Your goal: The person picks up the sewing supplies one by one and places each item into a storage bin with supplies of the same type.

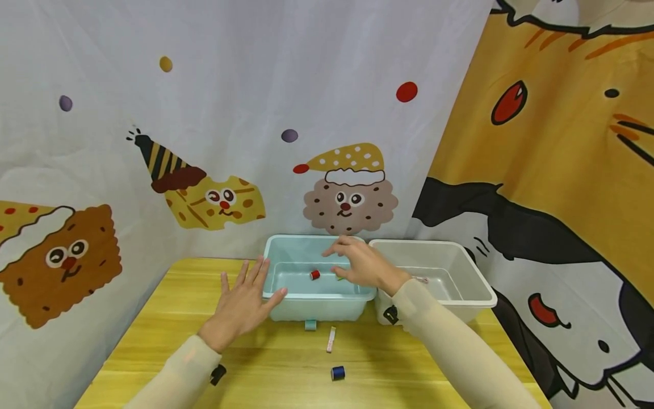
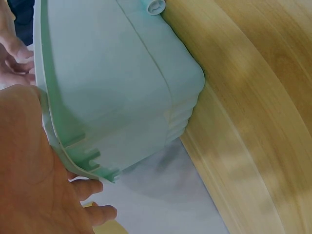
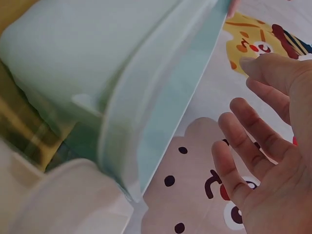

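Note:
A light blue plastic bin (image 1: 319, 309) stands on the wooden table, with a red thread spool (image 1: 315, 275) inside it. My left hand (image 1: 240, 307) is at the bin's left rim, fingers spread and fairly straight; its palm is by the rim in the left wrist view. Over the bin's right part hovers my right hand (image 1: 360, 262), fingers loosely bent and nothing between them, as the right wrist view (image 3: 268, 141) confirms. Something small and green (image 1: 339, 278) shows partly below that hand. In front of the bin lie a teal spool (image 1: 310, 325), a narrow whitish strip (image 1: 331, 339) and a dark blue thread spool (image 1: 338, 373).
Right of the blue bin, close against it, stands a whitish-grey bin (image 1: 475, 301) with a small pale item (image 1: 421, 279) inside, partly hidden by my right arm. A printed cloth (image 1: 230, 113) hangs behind the table (image 1: 276, 369).

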Demonstrator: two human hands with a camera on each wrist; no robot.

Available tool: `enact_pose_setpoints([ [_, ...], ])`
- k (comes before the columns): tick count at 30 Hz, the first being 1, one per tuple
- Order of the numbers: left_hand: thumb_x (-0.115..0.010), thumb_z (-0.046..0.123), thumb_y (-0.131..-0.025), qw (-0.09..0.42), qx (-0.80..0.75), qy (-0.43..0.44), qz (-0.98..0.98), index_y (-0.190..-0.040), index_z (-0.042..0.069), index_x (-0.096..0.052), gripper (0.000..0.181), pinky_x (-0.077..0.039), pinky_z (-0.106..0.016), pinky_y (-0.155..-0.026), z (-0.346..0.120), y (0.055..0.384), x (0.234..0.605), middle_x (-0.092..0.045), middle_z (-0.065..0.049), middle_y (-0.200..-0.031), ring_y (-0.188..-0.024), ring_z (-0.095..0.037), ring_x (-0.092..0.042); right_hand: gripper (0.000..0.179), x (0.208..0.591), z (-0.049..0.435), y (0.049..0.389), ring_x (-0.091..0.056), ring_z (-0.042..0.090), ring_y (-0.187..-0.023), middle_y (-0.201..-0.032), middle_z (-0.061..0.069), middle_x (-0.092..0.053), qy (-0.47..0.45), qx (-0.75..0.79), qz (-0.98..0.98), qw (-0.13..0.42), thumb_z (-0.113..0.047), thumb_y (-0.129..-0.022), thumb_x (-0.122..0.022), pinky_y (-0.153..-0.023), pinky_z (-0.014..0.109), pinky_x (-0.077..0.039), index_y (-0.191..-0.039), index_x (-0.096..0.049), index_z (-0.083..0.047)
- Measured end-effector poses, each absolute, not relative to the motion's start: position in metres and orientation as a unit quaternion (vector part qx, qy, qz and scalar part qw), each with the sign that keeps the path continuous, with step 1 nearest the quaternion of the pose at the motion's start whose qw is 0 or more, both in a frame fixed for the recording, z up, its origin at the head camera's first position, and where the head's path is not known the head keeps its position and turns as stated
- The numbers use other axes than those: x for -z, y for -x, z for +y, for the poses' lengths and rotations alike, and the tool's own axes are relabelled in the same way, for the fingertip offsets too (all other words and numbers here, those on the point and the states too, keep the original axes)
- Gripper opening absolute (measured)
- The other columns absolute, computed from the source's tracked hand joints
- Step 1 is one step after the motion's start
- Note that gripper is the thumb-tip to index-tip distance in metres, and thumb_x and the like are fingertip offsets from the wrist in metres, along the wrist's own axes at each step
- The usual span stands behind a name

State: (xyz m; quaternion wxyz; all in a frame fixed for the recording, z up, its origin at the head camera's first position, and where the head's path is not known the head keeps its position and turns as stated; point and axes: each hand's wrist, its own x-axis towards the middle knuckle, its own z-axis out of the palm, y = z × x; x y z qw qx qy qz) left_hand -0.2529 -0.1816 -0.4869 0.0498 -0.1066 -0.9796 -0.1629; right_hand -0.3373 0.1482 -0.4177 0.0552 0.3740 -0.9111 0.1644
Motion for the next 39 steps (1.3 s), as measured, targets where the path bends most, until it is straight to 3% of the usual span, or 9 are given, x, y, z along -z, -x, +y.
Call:
enact_pose_setpoints([
  [8, -0.042, 0.081, -0.116, 0.049, 0.163, 0.108, -0.98, -0.188, 0.012, -0.02, 0.103, -0.001, -0.095, -0.133, -0.182, 0.253, 0.487, -0.017, -0.011, -0.197, -0.182, -0.052, -0.017, 0.036, 0.426, 0.155, 0.32, -0.075, 0.022, -0.13, -0.141, 0.0, -0.076, -0.396, -0.157, -0.902, 0.068, -0.027, -0.11, -0.085, -0.107, 0.044, -0.068, -0.145, -0.082, -0.022],
  [14, -0.048, 0.075, -0.117, 0.051, 0.169, 0.109, -0.978, -0.188, 0.012, -0.02, 0.099, -0.001, -0.096, -0.133, -0.181, 0.253, 0.486, -0.017, -0.011, -0.197, -0.182, -0.052, -0.016, 0.036, 0.433, 0.162, 0.306, -0.074, 0.018, -0.129, -0.139, -0.002, -0.076, -0.407, -0.154, -0.897, 0.077, -0.027, -0.11, -0.085, -0.109, 0.042, -0.067, -0.146, -0.082, -0.024],
  [39, -0.041, 0.083, -0.115, 0.049, 0.167, 0.108, -0.979, -0.188, 0.012, -0.02, 0.104, -0.001, -0.096, -0.133, -0.183, 0.256, 0.489, -0.016, -0.01, -0.197, -0.182, -0.051, -0.015, 0.038, 0.452, 0.173, 0.259, -0.074, 0.017, -0.133, -0.143, -0.004, -0.076, -0.443, -0.168, -0.873, 0.121, -0.026, -0.104, -0.091, -0.107, 0.039, -0.068, -0.141, -0.083, -0.025],
])
